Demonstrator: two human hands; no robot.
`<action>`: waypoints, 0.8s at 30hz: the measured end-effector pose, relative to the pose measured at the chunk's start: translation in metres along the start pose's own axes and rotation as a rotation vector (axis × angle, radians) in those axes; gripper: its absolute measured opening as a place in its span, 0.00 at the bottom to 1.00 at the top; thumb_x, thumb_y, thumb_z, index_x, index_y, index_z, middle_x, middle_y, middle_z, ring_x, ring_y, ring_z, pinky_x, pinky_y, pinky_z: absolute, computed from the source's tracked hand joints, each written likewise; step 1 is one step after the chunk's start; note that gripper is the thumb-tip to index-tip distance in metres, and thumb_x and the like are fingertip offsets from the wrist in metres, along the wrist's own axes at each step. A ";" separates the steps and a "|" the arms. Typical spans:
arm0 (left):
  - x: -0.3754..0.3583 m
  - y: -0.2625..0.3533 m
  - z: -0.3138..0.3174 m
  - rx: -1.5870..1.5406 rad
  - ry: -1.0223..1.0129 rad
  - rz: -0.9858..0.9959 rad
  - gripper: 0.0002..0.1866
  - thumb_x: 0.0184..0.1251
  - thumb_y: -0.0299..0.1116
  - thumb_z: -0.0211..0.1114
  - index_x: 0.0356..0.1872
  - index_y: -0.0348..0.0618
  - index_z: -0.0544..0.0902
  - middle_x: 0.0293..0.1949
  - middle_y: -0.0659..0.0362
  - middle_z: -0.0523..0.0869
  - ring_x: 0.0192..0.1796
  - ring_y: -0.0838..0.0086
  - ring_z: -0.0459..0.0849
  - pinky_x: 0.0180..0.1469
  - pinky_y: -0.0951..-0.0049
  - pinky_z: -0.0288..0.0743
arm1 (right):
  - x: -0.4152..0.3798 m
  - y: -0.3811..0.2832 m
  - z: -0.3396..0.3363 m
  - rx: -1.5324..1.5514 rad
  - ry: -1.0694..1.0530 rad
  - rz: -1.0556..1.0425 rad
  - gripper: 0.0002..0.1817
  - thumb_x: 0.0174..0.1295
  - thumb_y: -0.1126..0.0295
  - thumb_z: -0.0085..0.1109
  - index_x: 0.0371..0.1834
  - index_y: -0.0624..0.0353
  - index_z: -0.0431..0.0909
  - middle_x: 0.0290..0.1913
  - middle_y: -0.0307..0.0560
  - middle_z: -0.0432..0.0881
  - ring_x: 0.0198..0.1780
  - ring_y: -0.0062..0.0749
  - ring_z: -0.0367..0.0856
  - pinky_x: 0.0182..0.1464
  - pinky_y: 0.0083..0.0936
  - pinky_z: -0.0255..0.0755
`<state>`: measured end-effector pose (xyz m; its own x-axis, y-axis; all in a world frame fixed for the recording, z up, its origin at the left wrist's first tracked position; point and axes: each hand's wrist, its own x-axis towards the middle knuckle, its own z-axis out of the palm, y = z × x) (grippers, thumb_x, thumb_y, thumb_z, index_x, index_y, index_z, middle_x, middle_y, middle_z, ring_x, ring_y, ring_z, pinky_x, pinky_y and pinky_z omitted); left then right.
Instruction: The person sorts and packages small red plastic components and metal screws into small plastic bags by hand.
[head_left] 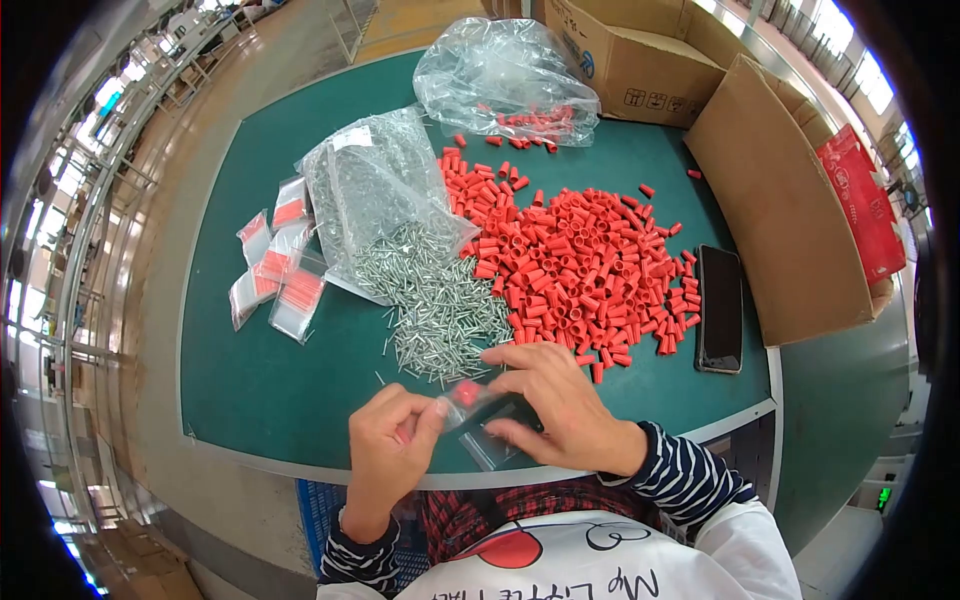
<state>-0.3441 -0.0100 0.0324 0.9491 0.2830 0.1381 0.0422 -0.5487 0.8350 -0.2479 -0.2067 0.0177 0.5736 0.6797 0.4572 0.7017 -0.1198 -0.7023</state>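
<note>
Near the table's front edge, my left hand (395, 435) pinches a small clear bag (455, 412) between thumb and fingers. Red pieces show inside or behind the bag's film, slightly blurred. My right hand (555, 410) is beside the bag's right side, its thumb and fingers spread apart. Under it lies another clear zip bag (485, 447) on the table. Just beyond both hands is a pile of silver screws (440, 310), partly under a large clear bag (375, 190). To its right spreads a big heap of red plastic caps (580, 260).
Small filled bags (298, 300) lie at the left of the green table (240, 390). A clear bag (500, 70) with red caps is at the back. A black phone (719, 310) lies right, near cardboard boxes (790, 210) and a red box (860, 205).
</note>
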 end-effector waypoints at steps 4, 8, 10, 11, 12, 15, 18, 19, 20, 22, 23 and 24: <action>0.001 0.005 0.003 -0.133 -0.144 -0.011 0.01 0.55 0.23 0.70 0.27 0.38 0.85 0.20 0.61 0.74 0.19 0.78 0.68 0.22 0.75 0.59 | -0.001 0.004 -0.002 0.036 -0.026 -0.030 0.15 0.56 0.69 0.67 0.45 0.58 0.78 0.46 0.47 0.80 0.53 0.43 0.75 0.57 0.40 0.64; 0.003 0.003 0.004 0.266 0.002 0.139 0.02 0.56 0.23 0.68 0.26 0.37 0.85 0.20 0.61 0.75 0.20 0.80 0.67 0.22 0.76 0.58 | -0.007 0.004 -0.005 0.048 -0.043 0.034 0.08 0.58 0.71 0.65 0.39 0.60 0.80 0.38 0.44 0.82 0.43 0.40 0.78 0.49 0.37 0.66; 0.004 0.001 -0.001 0.285 0.104 0.116 0.02 0.57 0.23 0.68 0.27 0.37 0.85 0.20 0.62 0.76 0.20 0.81 0.67 0.22 0.77 0.58 | -0.007 0.004 -0.008 0.133 -0.001 0.136 0.06 0.61 0.71 0.64 0.39 0.61 0.81 0.36 0.45 0.82 0.38 0.39 0.79 0.44 0.35 0.67; 0.006 0.002 -0.008 0.190 0.129 0.045 0.01 0.57 0.23 0.68 0.28 0.37 0.86 0.20 0.63 0.75 0.20 0.82 0.67 0.22 0.77 0.58 | -0.009 0.006 -0.011 0.220 0.016 0.211 0.06 0.62 0.71 0.64 0.39 0.61 0.81 0.36 0.46 0.82 0.37 0.39 0.79 0.42 0.34 0.68; 0.006 0.003 -0.012 0.094 0.149 -0.026 0.01 0.57 0.24 0.68 0.28 0.37 0.86 0.20 0.63 0.75 0.20 0.82 0.67 0.22 0.77 0.58 | -0.010 0.006 -0.013 0.306 0.035 0.291 0.06 0.63 0.71 0.63 0.39 0.62 0.81 0.36 0.46 0.82 0.35 0.38 0.80 0.40 0.33 0.68; 0.003 0.016 -0.006 -0.196 -0.039 -0.068 0.07 0.55 0.26 0.75 0.34 0.36 0.88 0.23 0.66 0.74 0.23 0.85 0.66 0.25 0.80 0.57 | -0.005 -0.005 -0.014 0.664 0.005 0.504 0.06 0.66 0.72 0.63 0.41 0.63 0.81 0.37 0.44 0.84 0.39 0.26 0.82 0.44 0.25 0.74; -0.002 0.016 0.009 -0.327 -0.031 -0.072 0.11 0.54 0.26 0.78 0.38 0.35 0.88 0.25 0.67 0.72 0.25 0.87 0.65 0.26 0.82 0.54 | -0.006 -0.005 -0.009 0.782 -0.010 0.484 0.06 0.66 0.73 0.63 0.42 0.64 0.81 0.39 0.42 0.84 0.44 0.23 0.82 0.49 0.23 0.75; -0.005 0.014 0.012 -0.331 -0.007 -0.063 0.11 0.55 0.25 0.77 0.39 0.36 0.88 0.25 0.67 0.72 0.25 0.87 0.65 0.26 0.82 0.54 | -0.007 -0.004 -0.008 0.782 -0.018 0.455 0.06 0.66 0.74 0.63 0.43 0.64 0.81 0.40 0.42 0.84 0.45 0.22 0.82 0.51 0.22 0.75; -0.007 0.013 0.014 -0.337 0.015 -0.054 0.10 0.56 0.24 0.76 0.39 0.36 0.88 0.25 0.67 0.72 0.26 0.88 0.65 0.26 0.83 0.54 | -0.009 -0.004 -0.008 0.759 -0.017 0.452 0.07 0.66 0.74 0.63 0.43 0.64 0.81 0.40 0.42 0.84 0.45 0.22 0.82 0.51 0.22 0.75; -0.009 0.015 0.017 -0.428 0.025 -0.091 0.09 0.58 0.23 0.74 0.40 0.36 0.88 0.25 0.68 0.71 0.26 0.88 0.64 0.26 0.83 0.54 | -0.010 -0.004 -0.007 0.714 -0.012 0.441 0.08 0.65 0.74 0.64 0.44 0.63 0.80 0.41 0.43 0.84 0.44 0.23 0.82 0.50 0.23 0.74; -0.010 0.016 0.018 -0.471 0.033 -0.109 0.08 0.59 0.22 0.73 0.40 0.36 0.88 0.25 0.68 0.71 0.26 0.88 0.64 0.26 0.83 0.53 | -0.010 -0.005 -0.007 0.664 0.014 0.415 0.07 0.65 0.74 0.64 0.44 0.63 0.81 0.40 0.43 0.84 0.44 0.23 0.81 0.50 0.23 0.74; -0.011 0.017 0.018 -0.469 0.017 -0.110 0.07 0.59 0.22 0.72 0.39 0.35 0.88 0.25 0.68 0.71 0.26 0.88 0.64 0.26 0.83 0.53 | -0.009 -0.008 -0.008 0.616 0.039 0.388 0.07 0.65 0.74 0.65 0.44 0.63 0.81 0.40 0.42 0.84 0.44 0.24 0.81 0.50 0.23 0.73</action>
<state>-0.3479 -0.0365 0.0352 0.9414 0.3347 0.0414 -0.0075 -0.1019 0.9948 -0.2549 -0.2172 0.0233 0.7555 0.6432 0.1243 0.0867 0.0899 -0.9922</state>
